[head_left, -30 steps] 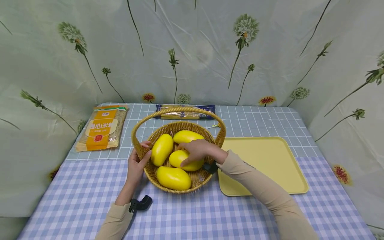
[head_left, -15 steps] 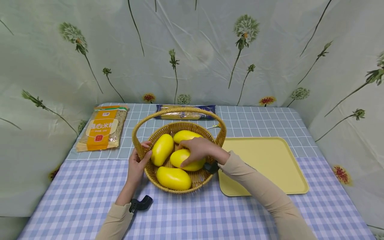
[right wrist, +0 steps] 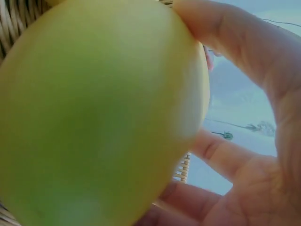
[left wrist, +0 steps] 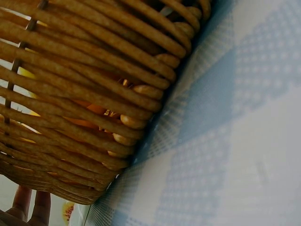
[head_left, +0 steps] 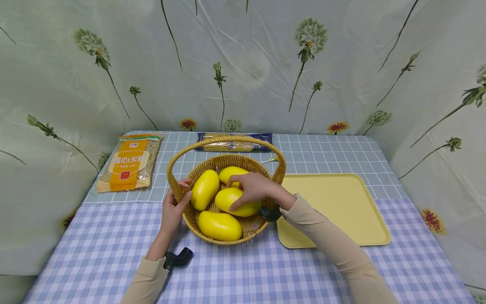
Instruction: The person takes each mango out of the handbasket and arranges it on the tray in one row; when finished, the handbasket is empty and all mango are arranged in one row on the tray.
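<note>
In the head view a wicker basket (head_left: pixel 250 230) with a tall arched handle holds several plump yellow mangoes. At its left side my left hand (head_left: pixel 172 211) grips the rim by the foot of the handle, thumb inside. The left wrist view shows the woven basket wall (left wrist: pixel 84 94) up close, with fingers (left wrist: pixel 40 209) at its lower edge. My right hand (head_left: pixel 254 188) reaches in from the right and holds the middle mango (head_left: pixel 231 198) between thumb and fingers. That mango (right wrist: pixel 94 108) fills much of the right wrist view. Other mangoes lie at the left (head_left: pixel 205 190), front (head_left: pixel 220 226) and back (head_left: pixel 229 172).
A yellow tray (head_left: pixel 338 207) lies right of the basket, under the right forearm in this view. An orange-labelled food bag (head_left: pixel 129 162) lies at the back left. Behind the basket is a blue-ended pack of noodles (head_left: pixel 235 145). A patterned curtain (head_left: pixel 258 84) closes off the back.
My right hand has shifted slightly to the right, its fingers arching more over the middle mango, which has moved a touch rightward. The left hand and the basket have stayed put.
</note>
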A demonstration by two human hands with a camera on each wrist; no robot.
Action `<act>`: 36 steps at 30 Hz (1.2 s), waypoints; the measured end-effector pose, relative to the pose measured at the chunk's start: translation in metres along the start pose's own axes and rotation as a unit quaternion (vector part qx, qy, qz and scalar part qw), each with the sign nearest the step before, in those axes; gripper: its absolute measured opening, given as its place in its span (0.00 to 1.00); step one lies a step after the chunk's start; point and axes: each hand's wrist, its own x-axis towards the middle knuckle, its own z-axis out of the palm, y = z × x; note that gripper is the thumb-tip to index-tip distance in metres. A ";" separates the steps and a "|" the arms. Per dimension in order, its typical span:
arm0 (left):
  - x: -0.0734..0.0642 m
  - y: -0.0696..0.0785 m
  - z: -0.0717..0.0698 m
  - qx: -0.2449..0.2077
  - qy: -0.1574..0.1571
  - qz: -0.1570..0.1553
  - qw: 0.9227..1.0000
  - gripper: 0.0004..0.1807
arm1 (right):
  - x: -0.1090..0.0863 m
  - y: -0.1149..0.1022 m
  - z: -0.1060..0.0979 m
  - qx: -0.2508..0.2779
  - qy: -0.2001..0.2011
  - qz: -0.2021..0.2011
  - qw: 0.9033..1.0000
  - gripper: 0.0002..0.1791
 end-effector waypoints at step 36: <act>0.001 0.000 -0.001 0.007 -0.009 0.011 1.000 0.10 | -0.081 0.001 0.015 0.143 0.255 -0.105 0.951 0.39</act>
